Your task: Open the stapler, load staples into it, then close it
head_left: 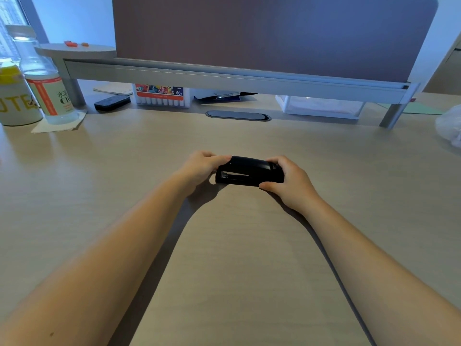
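A pale wooden desk (237,245). Mid-desk, the left hand (199,168) and right hand (290,182) each hold one end of the closed black plastic stapler (248,171), probably to steady it for opening.

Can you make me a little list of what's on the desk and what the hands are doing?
stapler: black, shut, lying on the desk
left hand: grip on the stapler's left end
right hand: grip on the stapler's right end
staples: none in view
bottle: far left, standing on a paper
marker box: under the shelf, at the back
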